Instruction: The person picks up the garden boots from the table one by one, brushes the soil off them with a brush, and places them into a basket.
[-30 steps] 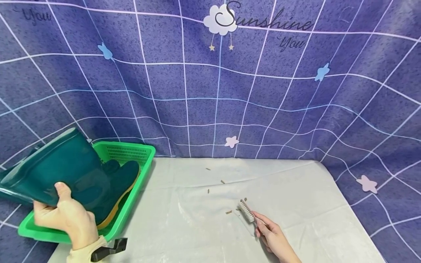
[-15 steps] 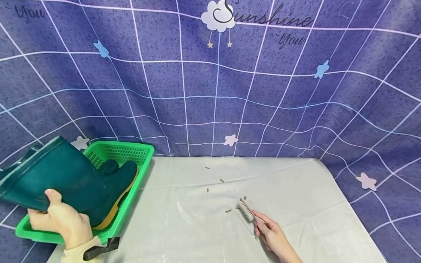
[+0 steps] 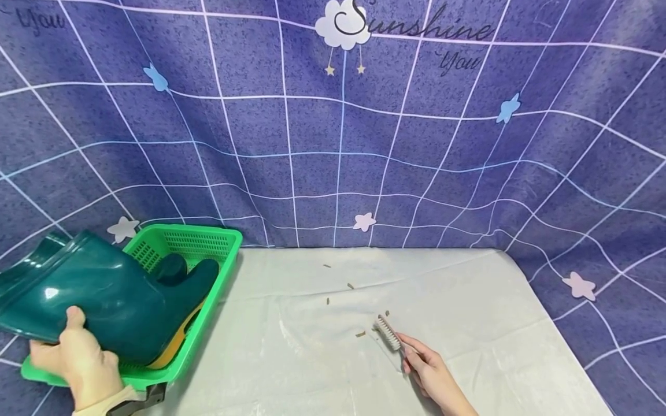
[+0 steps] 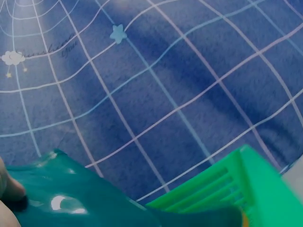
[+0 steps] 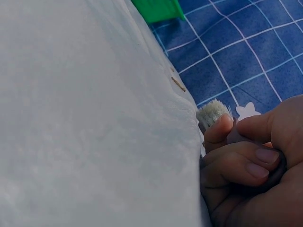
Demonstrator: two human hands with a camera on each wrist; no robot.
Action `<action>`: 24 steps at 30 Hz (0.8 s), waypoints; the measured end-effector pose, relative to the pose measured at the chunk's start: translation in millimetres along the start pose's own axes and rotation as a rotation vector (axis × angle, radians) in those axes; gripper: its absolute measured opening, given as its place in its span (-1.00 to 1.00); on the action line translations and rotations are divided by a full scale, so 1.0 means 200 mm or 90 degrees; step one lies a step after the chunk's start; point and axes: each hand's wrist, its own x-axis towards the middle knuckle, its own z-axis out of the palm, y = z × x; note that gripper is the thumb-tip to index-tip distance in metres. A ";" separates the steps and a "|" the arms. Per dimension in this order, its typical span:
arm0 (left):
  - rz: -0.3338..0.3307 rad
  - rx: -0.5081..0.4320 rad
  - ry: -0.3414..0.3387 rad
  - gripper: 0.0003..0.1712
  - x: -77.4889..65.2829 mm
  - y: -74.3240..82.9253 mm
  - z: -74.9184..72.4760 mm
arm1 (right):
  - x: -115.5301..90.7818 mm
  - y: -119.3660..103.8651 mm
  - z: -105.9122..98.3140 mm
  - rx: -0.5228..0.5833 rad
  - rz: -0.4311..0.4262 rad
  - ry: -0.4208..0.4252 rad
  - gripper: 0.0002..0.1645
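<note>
A dark green rubber boot with a yellow-orange sole lies on its side in a green plastic basket, toe pointing to the back right. My left hand grips its shaft, thumb on top and fingers underneath. Behind it shows part of a second green boot. My right hand holds a scrubbing brush by the handle, low over the table, with pale bristles turned to the left. In the right wrist view the fingers curl round the handle and the bristles stick out past them.
Several small brown crumbs, one near the brush, others farther back, are scattered on the white covered table. A blue-purple curtain with a grid print hangs behind. The basket stands at the table's left side.
The left hand and the gripped boot have moved down and to the left, the shaft sinking lower over the basket. The right hand and brush have stayed almost still.
</note>
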 end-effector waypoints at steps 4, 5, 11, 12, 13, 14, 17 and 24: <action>0.032 0.058 -0.013 -0.10 0.02 0.01 -0.01 | 0.00 0.00 0.00 0.008 -0.004 -0.004 -0.40; 0.040 0.073 -0.014 -0.10 0.03 0.02 -0.01 | 0.00 0.00 0.00 0.011 -0.004 -0.006 -0.39; 0.078 0.225 0.006 -0.11 0.07 0.02 -0.07 | 0.01 0.00 -0.01 0.020 -0.003 -0.017 -0.37; 0.080 0.243 0.007 -0.11 0.07 0.02 -0.08 | 0.01 0.00 -0.01 0.022 -0.003 -0.017 -0.37; 0.082 0.254 0.009 -0.12 0.08 0.01 -0.08 | 0.01 0.00 -0.01 0.024 -0.003 -0.018 -0.37; 0.080 0.255 0.008 -0.12 0.08 0.01 -0.09 | 0.01 0.00 -0.01 0.024 -0.003 -0.018 -0.37; 0.078 0.256 0.009 -0.11 0.08 0.01 -0.10 | 0.01 0.00 -0.01 0.018 -0.002 -0.019 -0.38; 0.135 0.236 -0.006 -0.20 0.02 0.02 -0.13 | 0.00 0.00 -0.01 0.006 -0.002 -0.026 -0.38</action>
